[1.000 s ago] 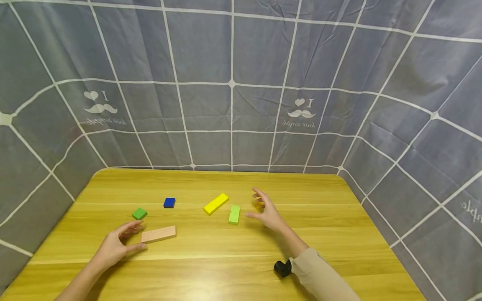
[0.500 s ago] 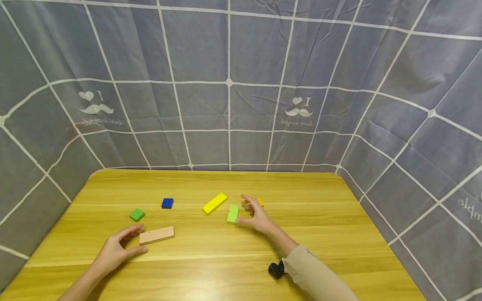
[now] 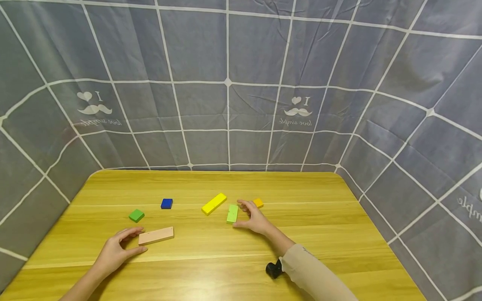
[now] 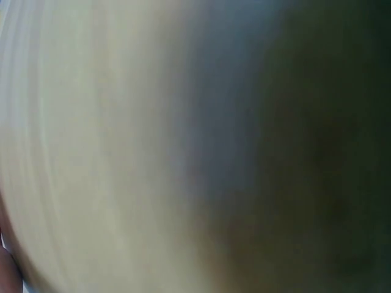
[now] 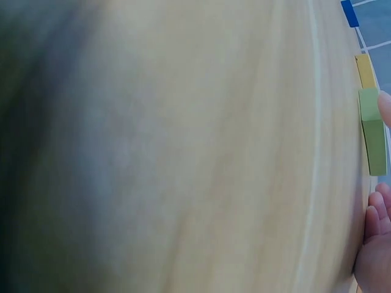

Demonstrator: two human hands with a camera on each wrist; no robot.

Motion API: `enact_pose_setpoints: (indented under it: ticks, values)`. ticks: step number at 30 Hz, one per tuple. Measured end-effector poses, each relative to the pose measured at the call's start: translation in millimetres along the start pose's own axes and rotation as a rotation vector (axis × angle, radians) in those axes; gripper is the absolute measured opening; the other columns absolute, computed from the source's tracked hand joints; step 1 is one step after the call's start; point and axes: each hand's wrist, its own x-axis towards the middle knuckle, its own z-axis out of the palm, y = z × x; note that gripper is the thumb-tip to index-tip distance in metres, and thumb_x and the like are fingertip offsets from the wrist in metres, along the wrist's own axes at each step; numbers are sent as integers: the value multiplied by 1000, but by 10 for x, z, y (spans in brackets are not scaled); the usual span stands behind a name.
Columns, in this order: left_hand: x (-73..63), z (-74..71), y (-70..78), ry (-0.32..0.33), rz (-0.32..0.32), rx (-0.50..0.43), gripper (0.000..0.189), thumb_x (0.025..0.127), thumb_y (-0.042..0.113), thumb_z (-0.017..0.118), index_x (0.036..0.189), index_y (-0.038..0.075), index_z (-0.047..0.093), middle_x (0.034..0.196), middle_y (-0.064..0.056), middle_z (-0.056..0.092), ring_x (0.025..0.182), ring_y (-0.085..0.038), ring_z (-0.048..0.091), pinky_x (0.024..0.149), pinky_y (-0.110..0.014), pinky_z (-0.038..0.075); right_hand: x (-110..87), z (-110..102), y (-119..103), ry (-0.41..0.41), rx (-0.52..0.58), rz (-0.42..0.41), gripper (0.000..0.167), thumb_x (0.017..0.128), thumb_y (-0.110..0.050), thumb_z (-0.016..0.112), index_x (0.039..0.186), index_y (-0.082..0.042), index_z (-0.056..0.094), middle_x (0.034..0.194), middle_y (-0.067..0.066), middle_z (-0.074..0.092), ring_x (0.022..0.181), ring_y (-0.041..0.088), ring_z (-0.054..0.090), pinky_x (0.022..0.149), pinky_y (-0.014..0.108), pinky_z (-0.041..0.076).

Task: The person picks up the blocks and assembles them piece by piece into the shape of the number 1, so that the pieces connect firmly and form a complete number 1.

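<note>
In the head view my right hand (image 3: 254,218) is beside a light green block (image 3: 232,213), its thumb right at the block's near corner and its index fingertip by the far corner. The right wrist view shows the thumb (image 5: 385,108) overlapping one end of that green block (image 5: 373,131), with a gap between the block and the other fingers. My left hand (image 3: 116,250) reaches around the left end of a plain wooden block (image 3: 156,236), thumb and fingers spread on either side of it. The left wrist view is mostly blurred tabletop.
A long yellow block (image 3: 214,204) lies left of the light green one. An orange block (image 3: 257,203) is partly behind my right hand. Farther left lie a blue block (image 3: 167,203) and a green block (image 3: 137,215). A grey curtain (image 3: 203,104) surrounds the wooden table (image 3: 203,267).
My right hand has moved left, from apart to right beside the light green block, uncovering more of the orange block. My left hand stays by the wooden block. The view has shifted slightly.
</note>
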Motion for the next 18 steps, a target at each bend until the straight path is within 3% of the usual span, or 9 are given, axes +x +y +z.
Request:
enact_pose_setpoints:
  ticks: [12,14,18]
  values:
    - [5,11,-15,42,37,49,41,64,9,81,101,2,65,94,0,62,86,11,49,73,-2,37,5,10,-10,-10,-57,23,67,74,-23,77,130,-4,46,112,7,45,99,17,41,86,33,38]
    - [6,11,-13,42,33,57,40,65,9,81,101,2,65,94,1,62,86,12,48,73,-2,37,-28,-2,-119,-9,-48,20,64,75,-17,76,129,0,46,113,12,45,99,23,42,86,37,38]
    - [15,10,-1,33,23,81,38,65,10,80,99,3,66,93,-3,62,86,13,47,74,-1,36,-36,13,-129,1,-46,16,62,75,-11,75,127,2,46,113,17,45,101,29,42,87,43,38]
